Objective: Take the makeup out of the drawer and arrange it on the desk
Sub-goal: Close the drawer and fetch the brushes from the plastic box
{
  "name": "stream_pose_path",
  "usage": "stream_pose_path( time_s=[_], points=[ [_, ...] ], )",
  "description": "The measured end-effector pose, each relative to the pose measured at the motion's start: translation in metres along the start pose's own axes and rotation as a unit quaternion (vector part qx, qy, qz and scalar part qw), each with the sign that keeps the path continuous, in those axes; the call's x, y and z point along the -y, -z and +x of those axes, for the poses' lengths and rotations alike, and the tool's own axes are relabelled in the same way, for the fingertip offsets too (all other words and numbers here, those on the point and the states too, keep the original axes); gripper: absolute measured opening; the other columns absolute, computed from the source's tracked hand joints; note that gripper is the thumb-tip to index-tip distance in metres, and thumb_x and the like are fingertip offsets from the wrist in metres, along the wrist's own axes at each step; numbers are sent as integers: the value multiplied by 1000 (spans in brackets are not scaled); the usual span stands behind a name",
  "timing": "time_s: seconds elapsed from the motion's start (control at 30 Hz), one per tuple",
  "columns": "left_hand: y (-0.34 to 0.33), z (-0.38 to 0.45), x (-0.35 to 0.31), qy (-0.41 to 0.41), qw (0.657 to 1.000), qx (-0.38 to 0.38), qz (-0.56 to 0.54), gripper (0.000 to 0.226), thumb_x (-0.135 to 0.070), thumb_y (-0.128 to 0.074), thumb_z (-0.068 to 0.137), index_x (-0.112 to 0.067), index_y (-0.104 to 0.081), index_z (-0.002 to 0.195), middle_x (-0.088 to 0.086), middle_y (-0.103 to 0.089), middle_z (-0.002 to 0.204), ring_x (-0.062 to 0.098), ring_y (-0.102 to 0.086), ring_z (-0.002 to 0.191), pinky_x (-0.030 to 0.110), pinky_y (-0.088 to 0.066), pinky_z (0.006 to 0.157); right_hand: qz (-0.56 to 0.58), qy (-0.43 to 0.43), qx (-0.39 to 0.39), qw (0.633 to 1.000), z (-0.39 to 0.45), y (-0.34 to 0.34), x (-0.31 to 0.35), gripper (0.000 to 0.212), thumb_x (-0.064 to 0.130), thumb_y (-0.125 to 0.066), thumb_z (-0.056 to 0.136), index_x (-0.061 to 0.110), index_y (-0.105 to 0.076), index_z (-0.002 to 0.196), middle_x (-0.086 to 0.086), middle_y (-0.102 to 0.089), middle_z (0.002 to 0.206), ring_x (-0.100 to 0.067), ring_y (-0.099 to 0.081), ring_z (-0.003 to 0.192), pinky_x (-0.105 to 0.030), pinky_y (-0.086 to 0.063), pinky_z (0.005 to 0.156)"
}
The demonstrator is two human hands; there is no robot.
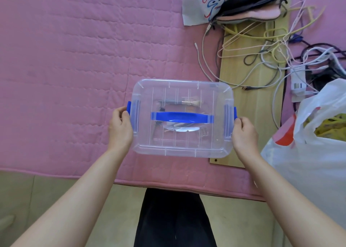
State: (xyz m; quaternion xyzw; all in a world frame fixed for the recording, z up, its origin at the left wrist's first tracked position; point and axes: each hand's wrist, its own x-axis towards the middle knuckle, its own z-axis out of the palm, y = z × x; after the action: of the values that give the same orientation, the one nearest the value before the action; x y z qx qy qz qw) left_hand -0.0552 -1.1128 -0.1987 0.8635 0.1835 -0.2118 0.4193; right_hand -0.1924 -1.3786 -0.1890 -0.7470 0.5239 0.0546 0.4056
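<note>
A clear lidded storage box [182, 118] is held over the pink quilt [74, 59], its blue side latches gripped by the left hand [120, 129] and right hand [243, 133], fingers curled.

Head-worn camera looks steeply down, close over the clear box [182, 117] and pink quilt [74, 59].

A clear plastic storage box [182, 118], lid shut with a blue carry handle [182, 117] and blue side clasps [128, 106], sits level above a pink quilted surface; makeup brushes [189, 102] show dimly through the lid.
</note>
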Motion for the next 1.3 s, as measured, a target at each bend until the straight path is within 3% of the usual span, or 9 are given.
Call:
stream_pose_path(
  time_s=[0.07, 0.13, 0.2, 0.27, 0.33, 0.43, 0.6, 0.9, 1.3],
  points=[
    [1, -3, -2, -41, 999, -16, 3, 34, -22, -37, 98, -21, -50, 129, -6, -56, 119, 15, -52, 109, 28, -40, 91, -3, 19, -6, 1000, -4, 3, 5, 32, 18, -37, 98, 13, -54, 124, 1, -60, 113, -18, -52, 103, -27, -36, 85],
    [4, -8, -5, -124, 991, -29, 48, 41, -16, -40, 97, -16, -44, 137, -1, -51, 127, 15, -48, 117, 28, -37, 98, -17, 67, -26, 997, -9, 6, 11, 40, 16, -40, 97, 12, -44, 136, -2, -50, 136, -18, -46, 123, -23, -31, 99],
    [7, -14, -10, -239, 962, -37, 124, 46, -9, -46, 94, -12, -43, 139, 5, -48, 135, 19, -42, 127, 32, -34, 107, -43, 146, -40, 987, -17, 7, 19, 43, 12, -45, 96, 7, -41, 138, -8, -42, 143, -20, -38, 132, -21, -25, 106],
    [6, -18, -16, -327, 928, -24, 177, 47, -3, -53, 91, -6, -47, 137, 11, -47, 140, 25, -38, 134, 37, -30, 113, -86, 241, -32, 966, -25, 5, 28, 44, 7, -51, 94, 2, -44, 137, -14, -39, 145, -26, -34, 137, -30, -23, 114],
    [2, -21, -23, -376, 904, 22, 202, 45, -2, -57, 90, -4, -51, 134, 13, -47, 142, 30, -34, 139, 44, -29, 114, -137, 321, -8, 937, -31, -2, 36, 44, 6, -56, 92, 2, -47, 135, -17, -40, 146, -33, -32, 139, -45, -25, 115],
    [-9, -25, -30, -424, 868, 90, 245, 46, -10, -62, 90, -7, -51, 135, 10, -42, 147, 30, -28, 143, 51, -28, 113, -198, 372, 39, 906, -37, -16, 44, 47, 16, -60, 91, 9, -49, 137, -12, -36, 150, -31, -27, 143, -52, -23, 115],
    [-25, -26, -32, -452, 832, 141, 290, 55, -32, -63, 90, -16, -48, 140, 4, -33, 154, 27, -21, 146, 54, -20, 116, -258, 398, 54, 879, -37, -36, 47, 49, 34, -65, 87, 12, -55, 130, -8, -38, 150, -30, -27, 143, -59, -17, 114],
    [-31, -25, -33, -472, 834, 127, 258, 31, -9, -73, 82, -7, -66, 113, 10, -46, 145, 38, -32, 140, 65, -25, 108, -259, 402, 2, 878, -38, -42, 50, 30, 20, -76, 79, 10, -67, 106, -11, -51, 141, -35, -40, 136, -65, -26, 108],
    [-16, -19, -104, -495, 829, 127, 225, 26, -11, -67, 87, -9, -64, 113, 5, -45, 146, 31, -29, 142, 60, -20, 113, -198, 397, 6, 896, -25, -7, 104, 28, 20, -66, 87, 11, -61, 114, -6, -42, 147, -28, -26, 144, -63, -14, 114]
  ],
)
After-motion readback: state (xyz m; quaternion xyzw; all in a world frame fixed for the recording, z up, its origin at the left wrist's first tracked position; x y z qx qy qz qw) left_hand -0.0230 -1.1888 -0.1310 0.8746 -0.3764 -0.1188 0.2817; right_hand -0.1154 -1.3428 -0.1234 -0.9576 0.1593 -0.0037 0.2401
